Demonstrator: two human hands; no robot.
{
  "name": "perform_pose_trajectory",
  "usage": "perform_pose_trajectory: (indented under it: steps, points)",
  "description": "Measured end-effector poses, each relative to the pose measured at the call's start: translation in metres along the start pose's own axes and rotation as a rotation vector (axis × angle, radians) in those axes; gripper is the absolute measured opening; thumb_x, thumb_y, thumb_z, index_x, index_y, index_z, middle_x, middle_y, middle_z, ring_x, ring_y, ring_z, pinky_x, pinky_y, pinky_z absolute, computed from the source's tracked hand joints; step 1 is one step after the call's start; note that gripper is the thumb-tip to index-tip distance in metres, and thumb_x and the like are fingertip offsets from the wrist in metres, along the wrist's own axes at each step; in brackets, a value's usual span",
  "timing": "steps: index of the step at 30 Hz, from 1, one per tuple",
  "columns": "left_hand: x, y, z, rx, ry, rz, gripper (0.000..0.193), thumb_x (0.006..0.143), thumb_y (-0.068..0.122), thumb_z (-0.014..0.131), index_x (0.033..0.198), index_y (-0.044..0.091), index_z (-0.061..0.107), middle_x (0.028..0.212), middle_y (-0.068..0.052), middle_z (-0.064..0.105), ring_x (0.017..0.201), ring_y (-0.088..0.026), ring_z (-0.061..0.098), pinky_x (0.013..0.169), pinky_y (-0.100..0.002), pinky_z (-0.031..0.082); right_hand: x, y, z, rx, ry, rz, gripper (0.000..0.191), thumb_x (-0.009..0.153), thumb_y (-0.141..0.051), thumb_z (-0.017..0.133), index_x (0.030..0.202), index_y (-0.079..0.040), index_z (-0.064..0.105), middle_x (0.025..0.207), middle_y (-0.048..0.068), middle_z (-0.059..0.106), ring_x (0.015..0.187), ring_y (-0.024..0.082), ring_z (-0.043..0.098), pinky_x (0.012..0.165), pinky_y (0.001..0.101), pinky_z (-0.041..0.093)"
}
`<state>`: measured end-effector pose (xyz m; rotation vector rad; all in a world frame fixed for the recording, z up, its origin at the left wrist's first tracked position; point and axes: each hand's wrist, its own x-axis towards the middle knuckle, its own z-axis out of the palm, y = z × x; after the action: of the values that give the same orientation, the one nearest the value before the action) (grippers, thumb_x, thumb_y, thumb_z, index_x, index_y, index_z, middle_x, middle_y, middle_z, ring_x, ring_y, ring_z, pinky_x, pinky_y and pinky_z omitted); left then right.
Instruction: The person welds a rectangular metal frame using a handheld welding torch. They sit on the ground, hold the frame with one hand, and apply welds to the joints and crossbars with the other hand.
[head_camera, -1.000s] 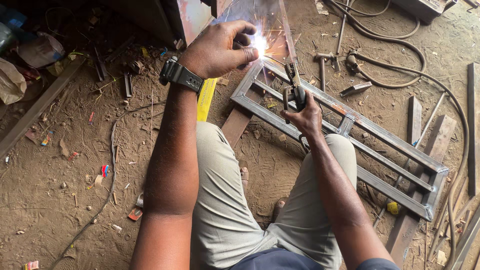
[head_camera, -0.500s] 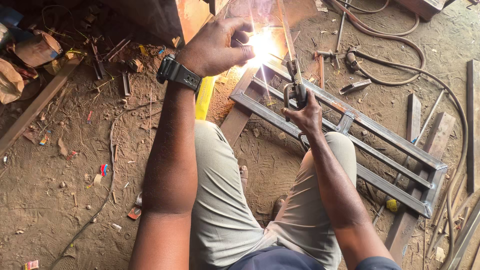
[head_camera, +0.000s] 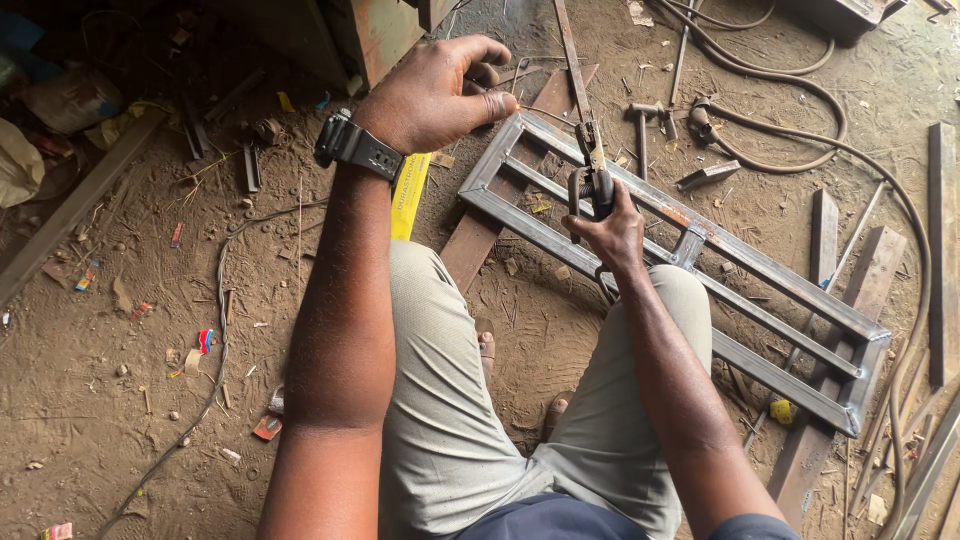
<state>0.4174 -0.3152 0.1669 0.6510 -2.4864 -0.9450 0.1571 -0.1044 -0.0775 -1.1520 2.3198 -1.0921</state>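
at centre frame, a dark electrode holder is gripped in the closed right hand. at eleven o'clock, the left hand is held half curled, its fingertips pinching a thin welding rod. beneath them, a grey, rust-flecked rectangular steel frame lies on wooden planks, running toward four o'clock.

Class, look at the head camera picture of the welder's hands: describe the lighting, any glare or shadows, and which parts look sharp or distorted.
Head view: even, soft daylight, no hard shadows; no arc glare at the metal frame; left hand and right hand on the electrode holder look sharp; top left corner is dark; wide-lens stretch makes the near forearms loom large.
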Motion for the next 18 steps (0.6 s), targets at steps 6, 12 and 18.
perform_pose_trajectory:
  steps: [6, 12, 18]
  points:
    - [-0.0015, 0.0007, -0.0025, -0.038, -0.013, -0.011, 0.056, 0.092, 0.039, 0.078, 0.137, 0.010, 0.061, 0.119, -0.016, 0.073, 0.107, -0.025, 0.074, 0.089, -0.040, 0.061, 0.0016, 0.0004, 0.0014, -0.001, -0.013, -0.025, 0.095, 0.069, -0.036, 0.092, 0.147, -0.004, 0.048, 0.123, 0.019, 0.069, 0.114, 0.030, 0.068, 0.098, 0.0474, 0.059]
    - [-0.0011, 0.0005, -0.0009, -0.008, -0.002, -0.023, 0.055, 0.091, 0.039, 0.078, 0.135, 0.011, 0.062, 0.118, -0.015, 0.074, 0.107, -0.025, 0.074, 0.088, -0.041, 0.060, 0.0000, -0.0008, 0.0000, 0.010, -0.008, -0.078, 0.094, 0.070, -0.035, 0.092, 0.147, -0.003, 0.048, 0.122, 0.019, 0.068, 0.114, 0.031, 0.068, 0.101, 0.0471, 0.057]
    - [0.0005, 0.0003, 0.0006, 0.001, 0.006, -0.009, 0.055, 0.091, 0.038, 0.079, 0.136, 0.011, 0.062, 0.118, -0.016, 0.073, 0.106, -0.025, 0.074, 0.087, -0.041, 0.061, -0.0025, -0.0087, -0.0026, 0.000, -0.014, -0.071, 0.092, 0.070, -0.036, 0.092, 0.144, -0.004, 0.050, 0.119, 0.017, 0.069, 0.111, 0.029, 0.070, 0.099, 0.0434, 0.058]
